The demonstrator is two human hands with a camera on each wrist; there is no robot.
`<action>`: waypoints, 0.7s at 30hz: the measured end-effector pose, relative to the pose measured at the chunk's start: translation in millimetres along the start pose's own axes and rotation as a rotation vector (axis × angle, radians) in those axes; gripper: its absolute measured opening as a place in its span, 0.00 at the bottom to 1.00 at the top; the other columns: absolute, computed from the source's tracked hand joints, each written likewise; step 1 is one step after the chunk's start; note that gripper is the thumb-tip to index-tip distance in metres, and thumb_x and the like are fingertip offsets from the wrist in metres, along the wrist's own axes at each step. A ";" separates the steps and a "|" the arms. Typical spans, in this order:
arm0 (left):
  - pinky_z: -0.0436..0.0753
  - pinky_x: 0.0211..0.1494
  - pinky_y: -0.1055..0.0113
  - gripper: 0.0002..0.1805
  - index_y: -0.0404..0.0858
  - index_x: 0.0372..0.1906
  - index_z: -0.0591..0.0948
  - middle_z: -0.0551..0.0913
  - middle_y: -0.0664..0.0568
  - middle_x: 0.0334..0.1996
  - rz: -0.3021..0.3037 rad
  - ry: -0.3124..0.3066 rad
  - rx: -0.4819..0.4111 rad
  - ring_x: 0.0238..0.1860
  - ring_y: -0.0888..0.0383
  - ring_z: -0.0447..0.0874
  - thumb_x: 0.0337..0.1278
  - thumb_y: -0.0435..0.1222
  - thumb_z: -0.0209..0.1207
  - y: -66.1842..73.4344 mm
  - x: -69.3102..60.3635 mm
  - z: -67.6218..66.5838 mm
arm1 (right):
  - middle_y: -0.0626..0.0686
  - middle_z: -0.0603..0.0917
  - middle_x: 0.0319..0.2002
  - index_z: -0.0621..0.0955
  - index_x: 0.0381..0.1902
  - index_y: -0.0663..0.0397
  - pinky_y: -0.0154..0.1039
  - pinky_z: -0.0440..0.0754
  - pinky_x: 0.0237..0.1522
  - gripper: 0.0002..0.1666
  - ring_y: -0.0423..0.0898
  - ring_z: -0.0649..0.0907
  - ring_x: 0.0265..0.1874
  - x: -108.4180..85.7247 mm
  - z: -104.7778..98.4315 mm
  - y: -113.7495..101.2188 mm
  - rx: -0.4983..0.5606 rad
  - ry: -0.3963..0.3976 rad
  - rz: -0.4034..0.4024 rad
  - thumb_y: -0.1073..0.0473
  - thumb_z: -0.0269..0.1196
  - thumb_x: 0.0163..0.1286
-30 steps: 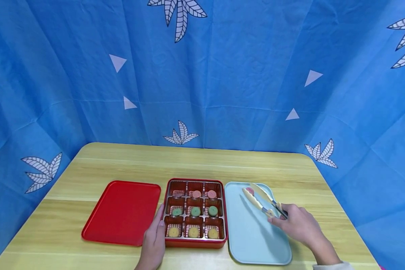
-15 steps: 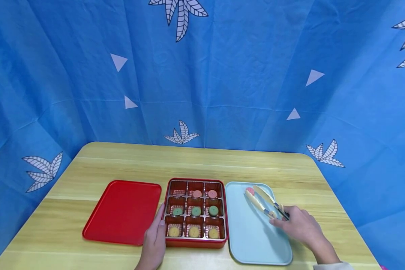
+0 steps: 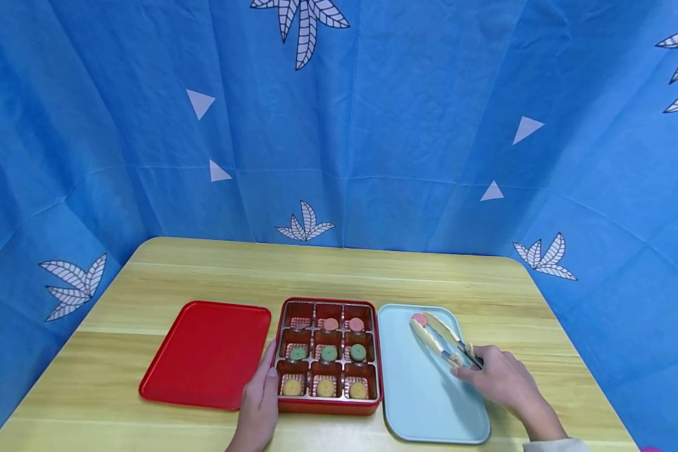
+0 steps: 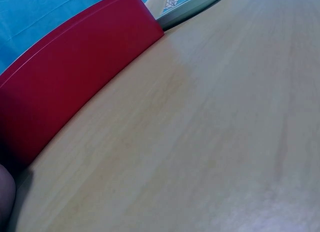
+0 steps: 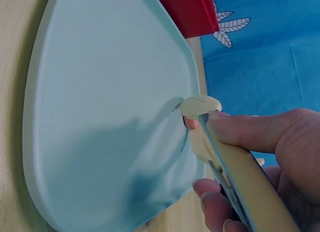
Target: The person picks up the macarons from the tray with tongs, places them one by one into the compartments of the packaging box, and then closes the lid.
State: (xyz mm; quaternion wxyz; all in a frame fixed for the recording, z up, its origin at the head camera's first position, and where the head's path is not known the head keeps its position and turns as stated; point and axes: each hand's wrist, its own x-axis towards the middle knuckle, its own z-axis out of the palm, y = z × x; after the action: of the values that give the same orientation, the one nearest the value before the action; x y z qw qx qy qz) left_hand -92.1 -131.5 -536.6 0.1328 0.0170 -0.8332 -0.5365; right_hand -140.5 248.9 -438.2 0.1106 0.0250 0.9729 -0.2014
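My right hand (image 3: 503,380) holds a pair of tongs (image 3: 426,337) with pale tips over the light blue tray (image 3: 424,405). Between the tips, at the tray's far end, is a round pink cookie (image 3: 419,319); whether both tips touch it I cannot tell. In the right wrist view, thumb and fingers press the tong handles (image 5: 250,184), and a tip partly hides the cookie (image 5: 190,122). My left hand (image 3: 258,402) rests along the left side of the red box (image 3: 328,408), fingers extended. Inside it, yellow cookies sit in the front row, green in the middle, pink at back middle and right.
A red lid-like tray (image 3: 206,355) lies left of the box, near my left hand. The blue tray stands close against the box's right side. A blue patterned curtain (image 3: 339,125) hangs behind the wooden table (image 3: 203,270).
The tongs have shifted slightly to the right, and the pink cookie shows more clearly between the tips. My left hand stays at the box.
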 end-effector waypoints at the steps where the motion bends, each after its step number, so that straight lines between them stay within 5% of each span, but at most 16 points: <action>1: 0.64 0.64 0.65 0.25 0.42 0.73 0.58 0.64 0.53 0.69 0.003 0.001 -0.001 0.68 0.59 0.59 0.74 0.36 0.37 0.0 0.0 0.0 | 0.46 0.65 0.15 0.70 0.18 0.50 0.35 0.59 0.20 0.23 0.43 0.64 0.17 0.2 0.3 -0.3 0.000 -0.001 0.003 0.43 0.68 0.53; 21: 0.65 0.65 0.57 0.25 0.41 0.72 0.59 0.66 0.50 0.68 0.022 0.009 0.004 0.67 0.56 0.61 0.74 0.37 0.37 1.6 0.0 -0.4 | 0.44 0.66 0.14 0.70 0.19 0.49 0.32 0.58 0.17 0.22 0.40 0.62 0.14 -5.5 -6.2 -31.9 0.057 0.041 -0.095 0.45 0.68 0.55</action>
State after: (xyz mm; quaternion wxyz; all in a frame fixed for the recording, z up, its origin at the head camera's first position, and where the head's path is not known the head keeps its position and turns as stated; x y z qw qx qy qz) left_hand -91.9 -131.2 -535.0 0.1424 0.0107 -0.8339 -0.5332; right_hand -139.4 222.1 -419.1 0.0802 -0.0141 0.9689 -0.2335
